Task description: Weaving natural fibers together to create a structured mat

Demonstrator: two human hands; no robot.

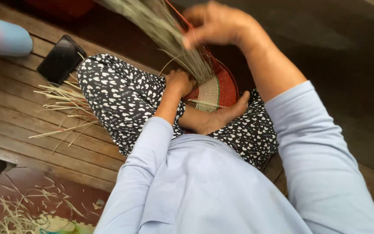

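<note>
Left hand (pixel 179 82) clamps the woven disc (pixel 213 92); right hand (pixel 215 24), fingers pinched on the loose strands (pixel 165 30) above it, should pull evenly.

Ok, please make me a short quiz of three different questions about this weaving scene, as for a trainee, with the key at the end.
1. True or false: the left hand rests on the woven round piece in the person's lap.
2. Multiple choice: what does the right hand grip? A) a black phone B) a bundle of long pale strands C) a pair of scissors
3. Short answer: what lies on the wooden floor just beside the black phone?

Key
1. True: it presses at the edge of the red and cream piece.
2. B: the bundle of strands rises from the piece up to that hand.
3. Loose pale strands, scattered by the knee.
</note>
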